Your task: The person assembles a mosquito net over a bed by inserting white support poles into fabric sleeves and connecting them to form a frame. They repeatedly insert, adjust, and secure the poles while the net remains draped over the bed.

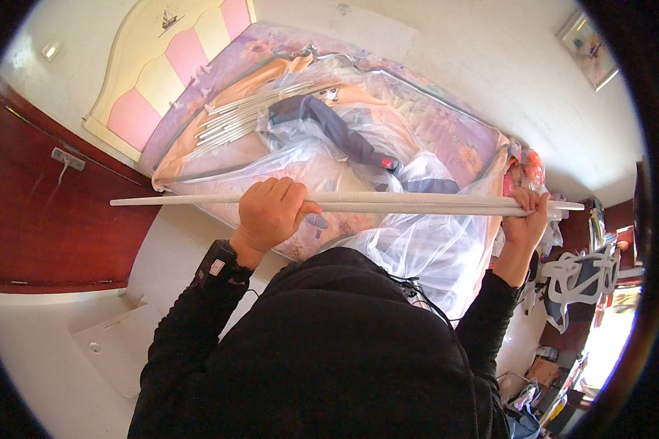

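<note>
Over the near edge of the bed (pixel 458 154), held a bundle of long white poles (pixel 403 204) roughly level — gripped left of the middle by the left hand (pixel 272 214), with fingers closed over the top, and close to the right end by the right hand (pixel 526 218), with fingers curled round. Left more loose white rods (pixel 231 121) side by side toward the bed's headboard (pixel 176 58) end, beside dark blue fabric (pixel 329 126) — and sheer white netting (pixel 432 245) heaped toward the bed's near edge.
</note>
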Demonstrator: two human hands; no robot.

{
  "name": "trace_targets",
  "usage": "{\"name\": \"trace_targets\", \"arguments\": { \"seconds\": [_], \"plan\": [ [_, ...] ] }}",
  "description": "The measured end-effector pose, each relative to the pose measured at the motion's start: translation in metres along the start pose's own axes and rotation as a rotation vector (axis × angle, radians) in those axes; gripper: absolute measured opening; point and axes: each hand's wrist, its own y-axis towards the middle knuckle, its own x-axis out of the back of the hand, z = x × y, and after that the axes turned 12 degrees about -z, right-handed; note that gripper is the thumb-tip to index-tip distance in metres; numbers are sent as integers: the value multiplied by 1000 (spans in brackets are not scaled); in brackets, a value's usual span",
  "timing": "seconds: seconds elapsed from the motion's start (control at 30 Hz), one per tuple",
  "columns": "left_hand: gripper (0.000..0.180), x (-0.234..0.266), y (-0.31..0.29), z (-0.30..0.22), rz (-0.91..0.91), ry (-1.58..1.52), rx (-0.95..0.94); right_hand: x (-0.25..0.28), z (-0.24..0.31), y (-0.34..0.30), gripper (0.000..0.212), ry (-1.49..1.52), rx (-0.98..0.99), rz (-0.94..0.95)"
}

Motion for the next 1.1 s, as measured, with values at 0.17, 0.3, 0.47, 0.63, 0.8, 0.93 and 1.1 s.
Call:
{"name": "trace_targets", "arguments": {
  "seconds": [0.17, 0.3, 0.47, 0.63, 0.8, 0.93, 1.1],
  "plan": [
    [40, -2, -7, -1, 219, -71, 69, -1, 12, -6, 38, -121, 16, 261],
    [41, -4, -8, -2, 196, -125, 90, -7, 15, -12, 35, -89, 75, 199],
    [37, -6, -13, -8, 20, -165, 33, -4, 26, -19, 34, 107, -3, 124],
    [40, -8, -28, -24, 129, -201, 122, -6, 34, -31, 40, -110, 120, 260],
    [34, -5, -33, -28, 699, -352, 331, -30, 33, -45, 42, -132, -37, 549],
    [24, -3, -24, -17, 844, -721, 402, -44, 30, -49, 42, -52, -106, 633],
    [22, -1, -16, -2, 582, -814, 701, -39, 28, -44, 40, -40, -67, 577]
  ]
}}
